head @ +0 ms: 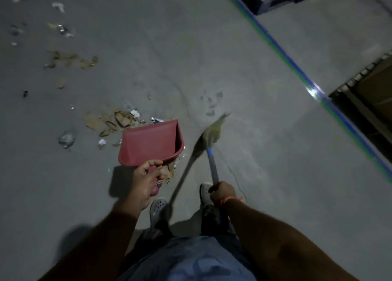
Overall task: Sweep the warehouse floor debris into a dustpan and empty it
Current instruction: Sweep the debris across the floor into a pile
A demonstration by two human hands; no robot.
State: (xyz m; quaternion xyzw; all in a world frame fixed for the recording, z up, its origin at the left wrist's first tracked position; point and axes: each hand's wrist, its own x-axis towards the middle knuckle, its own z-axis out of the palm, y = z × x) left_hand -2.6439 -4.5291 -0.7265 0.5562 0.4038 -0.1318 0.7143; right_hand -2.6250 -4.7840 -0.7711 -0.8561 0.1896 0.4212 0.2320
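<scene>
While the left hand (148,178) grips the dustpan (151,142) near the scraps (112,121), the right hand (222,192) clamps the broom (213,130), poised to sweep.

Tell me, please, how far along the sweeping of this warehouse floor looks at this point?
Early on. In hand: the left hand grips the red dustpan, which looks empty, and the right hand grips the broom, its head blurred. Nothing shows as collected or emptied yet. Left: the torn cardboard pieces beside the pan, the crumpled wrapper, and the scattered scraps farther off.
</scene>
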